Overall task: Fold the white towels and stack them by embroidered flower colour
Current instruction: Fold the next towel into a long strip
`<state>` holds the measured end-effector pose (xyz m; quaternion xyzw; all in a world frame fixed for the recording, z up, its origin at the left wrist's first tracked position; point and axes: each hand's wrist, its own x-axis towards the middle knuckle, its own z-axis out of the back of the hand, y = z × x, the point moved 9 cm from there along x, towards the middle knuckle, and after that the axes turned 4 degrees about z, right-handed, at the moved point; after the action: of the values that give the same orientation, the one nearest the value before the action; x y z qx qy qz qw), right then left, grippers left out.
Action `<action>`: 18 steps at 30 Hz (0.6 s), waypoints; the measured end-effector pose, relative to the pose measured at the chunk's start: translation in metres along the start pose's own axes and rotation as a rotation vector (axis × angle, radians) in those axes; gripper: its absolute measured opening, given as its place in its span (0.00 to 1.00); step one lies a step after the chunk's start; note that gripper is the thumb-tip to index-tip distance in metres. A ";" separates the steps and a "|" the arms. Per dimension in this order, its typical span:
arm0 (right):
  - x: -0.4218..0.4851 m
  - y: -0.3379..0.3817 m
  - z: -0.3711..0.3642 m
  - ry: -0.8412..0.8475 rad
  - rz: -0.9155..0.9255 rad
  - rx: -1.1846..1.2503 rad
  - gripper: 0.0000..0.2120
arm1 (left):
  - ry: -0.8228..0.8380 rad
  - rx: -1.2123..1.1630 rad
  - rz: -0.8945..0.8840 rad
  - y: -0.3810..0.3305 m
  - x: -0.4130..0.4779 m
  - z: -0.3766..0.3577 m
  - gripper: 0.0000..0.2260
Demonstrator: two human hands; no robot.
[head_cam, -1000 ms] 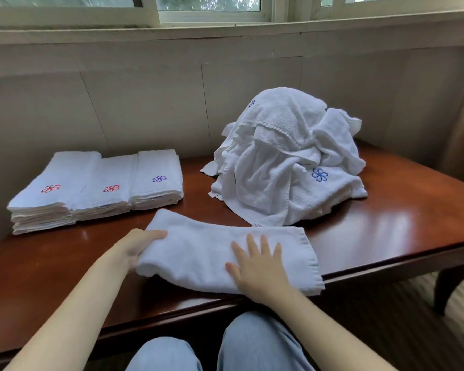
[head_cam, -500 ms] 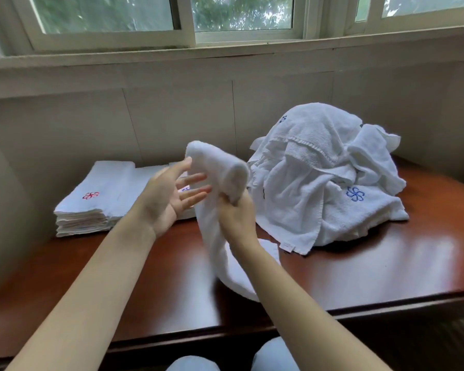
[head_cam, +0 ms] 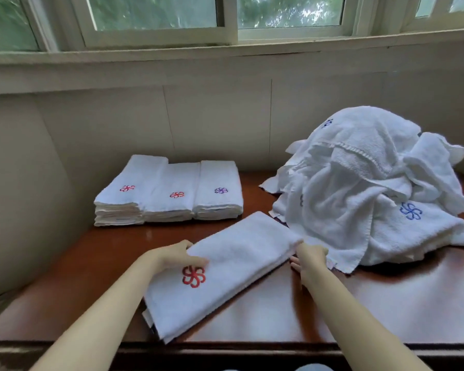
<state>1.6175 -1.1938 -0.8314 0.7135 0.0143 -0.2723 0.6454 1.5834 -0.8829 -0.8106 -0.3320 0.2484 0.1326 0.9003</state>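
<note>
A folded white towel with a red flower lies slantwise on the dark wooden table, close to its front edge. My left hand grips the towel's left edge, thumb on top near the flower. My right hand holds its right end, fingers under the fold. At the back left stand three stacks of folded towels: two with red flowers and one with a purple flower. A heap of unfolded white towels with blue flowers sits at the right.
A pale wall and a window sill run behind the table. The heap's lower edge hangs close to my right hand. Bare wood shows between the stacks and the folded towel, and at the front right.
The towel was flat, then lifted and folded in the air; now it lies folded on the table with the red flower up. Both hands came down to its ends.
</note>
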 end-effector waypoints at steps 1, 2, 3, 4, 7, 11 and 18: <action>0.004 0.000 -0.001 -0.001 0.037 -0.043 0.22 | 0.021 -0.089 0.008 0.006 0.003 0.000 0.23; 0.006 0.003 -0.005 0.009 0.075 -0.110 0.20 | 0.061 -0.153 0.032 0.011 0.003 0.002 0.22; 0.007 0.008 -0.011 0.021 0.114 -0.213 0.19 | 0.108 -0.188 0.074 0.016 0.003 0.004 0.21; 0.007 0.012 -0.017 0.029 0.161 -0.351 0.20 | 0.156 -0.191 0.122 0.022 0.000 0.005 0.20; -0.009 0.033 -0.041 -0.016 0.457 -0.838 0.24 | 0.265 -0.127 0.151 0.030 -0.001 0.006 0.20; -0.040 0.016 -0.111 0.330 0.883 -1.107 0.22 | 0.278 -0.233 0.073 0.032 0.002 0.008 0.21; -0.019 -0.010 -0.123 0.411 0.851 -1.324 0.27 | -0.111 -0.057 0.170 0.078 0.011 0.049 0.22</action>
<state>1.6435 -1.0715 -0.8305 0.1640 0.0184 0.1977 0.9663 1.5791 -0.7919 -0.8262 -0.3275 0.2217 0.2338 0.8883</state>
